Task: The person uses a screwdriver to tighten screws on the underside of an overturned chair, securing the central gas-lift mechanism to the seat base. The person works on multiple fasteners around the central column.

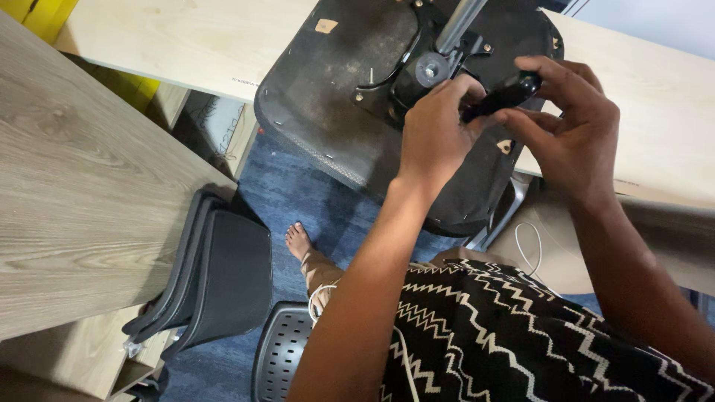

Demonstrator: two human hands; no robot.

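Both hands grip the short black plastic lever handle (500, 98): left hand (436, 134) fingers closed on its lower-left end, right hand (573, 126) fingers pinching the upper-right tip; axis runs diagonally between them.

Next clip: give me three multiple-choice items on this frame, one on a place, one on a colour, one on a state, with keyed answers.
1. Where does the upturned chair seat rest?
A. on the pale board
B. on the carpet
C. on a shelf

2. What colour is the floor?
A. red
B. blue
C. green

3. How is the black handle held?
A. by no hand
B. by one hand only
C. by both hands

Answers: 1 A, its underside faces up across the pale board. 2 B, blue carpet shows around the bare foot. 3 C, the left hand and right hand both pinch it.
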